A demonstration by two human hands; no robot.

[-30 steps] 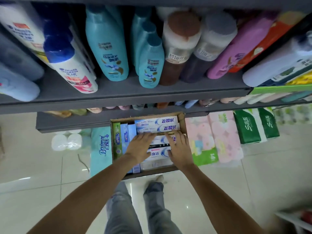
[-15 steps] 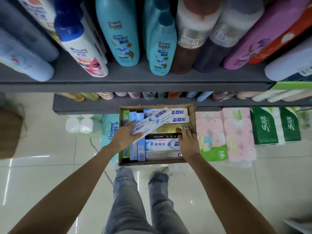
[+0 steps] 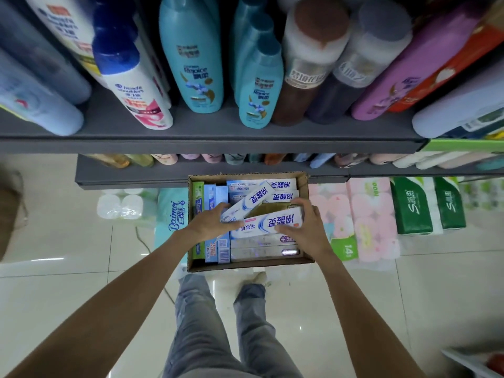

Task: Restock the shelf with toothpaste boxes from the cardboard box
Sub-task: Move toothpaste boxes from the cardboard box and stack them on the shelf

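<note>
Head view: left hand (image 3: 208, 224) pinches tilted toothpaste box (image 3: 246, 201); right hand (image 3: 306, 227) grips second toothpaste box (image 3: 268, 223) over cardboard box (image 3: 305, 178); likely light, stiff; hold long sides.

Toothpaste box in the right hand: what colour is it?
White with blue lettering, toothpaste box gripped by the right hand; head view.

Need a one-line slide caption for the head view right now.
Left hand and right hand each grip a toothpaste box over the cardboard box.

White-and-blue toothpaste boxes (image 3: 268, 224) in a brown cardboard box (image 3: 303, 184); teal bottles (image 3: 192, 64) above.
</note>
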